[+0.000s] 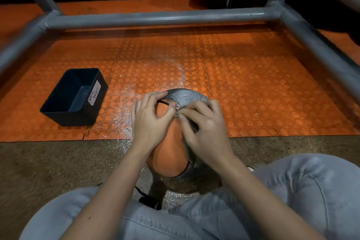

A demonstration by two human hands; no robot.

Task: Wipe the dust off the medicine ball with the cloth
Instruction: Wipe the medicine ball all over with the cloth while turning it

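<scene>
Medicine ball point(167, 154), orange with grey panels, sits between the person's knees, straddling the near edge of the orange studded mat point(253, 84). Left grip point(150, 117) curls over the top, thumb at the black seam, steadying it. Right grip point(202, 128) has its fingers bunched on the grey side. Whether it pinches the cloth I cannot tell, too blurred. White dust point(120, 122) lies on the mat just beside the ball. Best bet: hold firm, wipe along the seams, turn the ball, keep the dust toward the waste basket point(74, 97).
</scene>
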